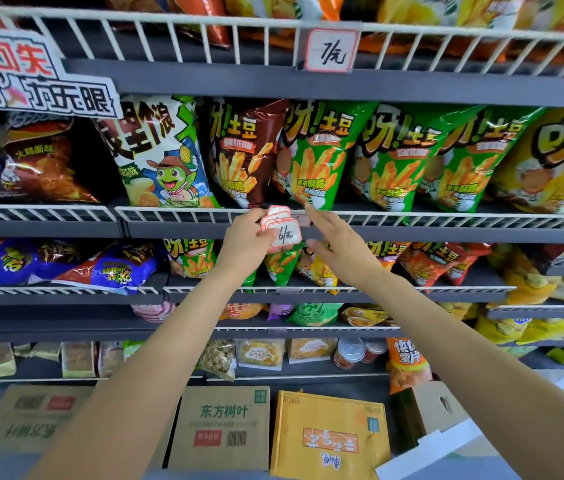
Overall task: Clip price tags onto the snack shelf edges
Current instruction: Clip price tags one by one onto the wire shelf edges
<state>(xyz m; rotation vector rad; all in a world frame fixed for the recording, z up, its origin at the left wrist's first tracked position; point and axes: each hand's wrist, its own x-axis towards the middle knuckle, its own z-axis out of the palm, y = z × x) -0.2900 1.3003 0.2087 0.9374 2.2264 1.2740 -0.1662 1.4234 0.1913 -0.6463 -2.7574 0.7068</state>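
Note:
My left hand (244, 237) grips a small stack of white price tags with red borders (281, 230); the front tag shows a handwritten price. It is held up against the white wire rail of the middle shelf (169, 213). My right hand (337, 242) is beside the stack with fingers spread; its index finger points up to the rail just right of the tags, and the thumb is near the front tag. One price tag (332, 50) hangs clipped on the top shelf's wire rail.
Snack bags fill the shelves: green and brown fry bags (311, 157) stand right behind the rail. A large cut-out sign (34, 74) hangs at upper left. Cardboard boxes (221, 427) and a yellow box (329, 438) sit on the floor below.

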